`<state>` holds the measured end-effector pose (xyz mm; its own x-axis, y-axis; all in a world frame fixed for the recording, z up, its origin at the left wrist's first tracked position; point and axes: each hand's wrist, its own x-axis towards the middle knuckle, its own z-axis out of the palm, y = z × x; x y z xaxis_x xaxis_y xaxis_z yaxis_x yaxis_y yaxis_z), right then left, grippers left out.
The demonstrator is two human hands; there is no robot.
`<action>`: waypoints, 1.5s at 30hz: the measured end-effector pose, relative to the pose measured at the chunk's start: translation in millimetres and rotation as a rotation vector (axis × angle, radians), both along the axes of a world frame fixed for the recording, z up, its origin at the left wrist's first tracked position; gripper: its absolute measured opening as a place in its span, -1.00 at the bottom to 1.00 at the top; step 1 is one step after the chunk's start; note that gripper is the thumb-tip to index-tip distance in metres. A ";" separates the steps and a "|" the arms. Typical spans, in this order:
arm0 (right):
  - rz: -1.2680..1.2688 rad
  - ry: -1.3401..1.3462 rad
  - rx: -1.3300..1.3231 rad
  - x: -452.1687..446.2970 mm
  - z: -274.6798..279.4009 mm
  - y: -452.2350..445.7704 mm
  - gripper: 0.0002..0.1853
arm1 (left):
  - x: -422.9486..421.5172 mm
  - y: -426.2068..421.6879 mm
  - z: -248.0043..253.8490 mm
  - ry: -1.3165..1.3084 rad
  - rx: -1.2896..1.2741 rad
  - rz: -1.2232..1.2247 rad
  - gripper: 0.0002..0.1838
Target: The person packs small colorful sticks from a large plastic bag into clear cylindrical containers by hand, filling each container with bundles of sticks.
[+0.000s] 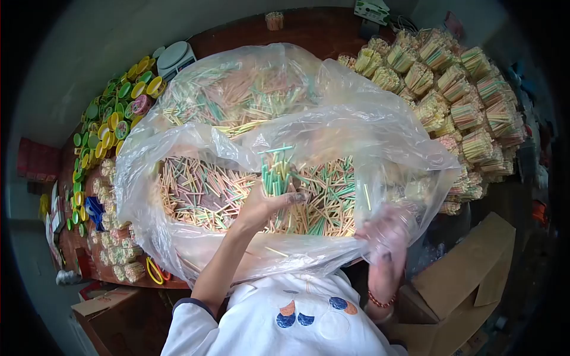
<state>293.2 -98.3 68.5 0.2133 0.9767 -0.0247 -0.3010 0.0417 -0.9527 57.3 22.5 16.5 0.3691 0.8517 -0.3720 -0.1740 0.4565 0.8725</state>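
My left hand (261,207) is wrapped round an upright bundle of short pastel sticks (276,178), mostly green and yellow; one green stick lies across its top. Beneath it, many loose sticks (205,190) in pink, yellow and green fill the opening of a large clear plastic bag (368,121). To the right, my right hand (386,237) is at the bag's right front edge, with a beaded bracelet on the wrist. Motion smears its fingers, and I cannot make out whether they hold anything. More sticks show through the bag at the back.
Bundled sticks (457,89) are piled at the right, with smaller bundles (122,249) at the left. Yellow and green round containers (110,118) stand at the left near a white scale (175,56). Yellow-handled scissors (154,271) lie at the front left. Cardboard boxes (469,267) sit below.
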 end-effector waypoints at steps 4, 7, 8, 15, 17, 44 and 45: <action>0.093 0.028 0.031 -49.0 -47.2 33.5 -0.09 | -2.5 0.8 22.3 -0.141 0.129 0.342 -0.27; 0.170 -0.094 0.055 -65.5 -49.8 49.6 -0.12 | 8.8 3.9 53.7 -0.252 0.248 0.444 -0.32; 0.176 -0.192 0.050 -71.1 -53.1 52.6 -0.12 | 14.0 3.9 58.4 -0.267 0.283 0.459 -0.33; 0.082 -0.441 0.145 -85.1 -70.1 62.1 -0.15 | 29.0 -9.3 32.1 -0.016 0.453 0.282 -0.47; 0.049 -0.434 0.168 -86.2 -73.1 62.2 -0.20 | 27.2 -8.0 25.6 -0.012 0.493 0.242 -0.51; 0.081 -0.398 0.056 -73.2 -65.3 79.4 -0.22 | 31.4 8.3 8.7 -0.257 0.460 0.155 -0.26; 0.104 -0.460 0.042 -71.4 -68.1 79.9 -0.17 | 29.1 8.1 7.5 -0.243 0.466 0.111 -0.21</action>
<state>221.8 -18.4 0.4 0.0937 0.9916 0.0895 0.1472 0.0751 -0.9863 86.5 30.6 24.0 0.2959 0.9449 0.1401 -0.4218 -0.0023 0.9067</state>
